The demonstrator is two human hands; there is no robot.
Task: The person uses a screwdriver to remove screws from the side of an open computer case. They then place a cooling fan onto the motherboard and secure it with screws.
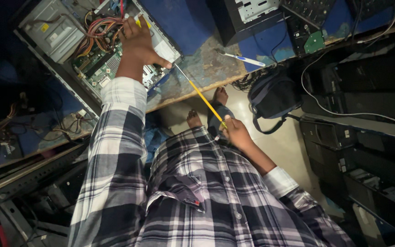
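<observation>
An open desktop computer case [56, 32] lies on a worn blue table [206, 68], showing a green motherboard [99, 64] and a bundle of coloured wires [101, 32]. My left hand [138, 43] reaches into it, thumb spread, fingers curled around a small yellow piece [141, 20] near the wires. A thin yellow cable-like strand [202, 96] runs taut from the case's corner down to my right hand [236, 132], which pinches its lower end close to my plaid shirt.
A white and blue brush [243, 58] lies on the table. Another open case [252, 11] and a green circuit board [314, 42] sit at the back. A dark backpack [270, 98], my bare feet [220, 96] and stacked black cases [366, 151] fill the floor.
</observation>
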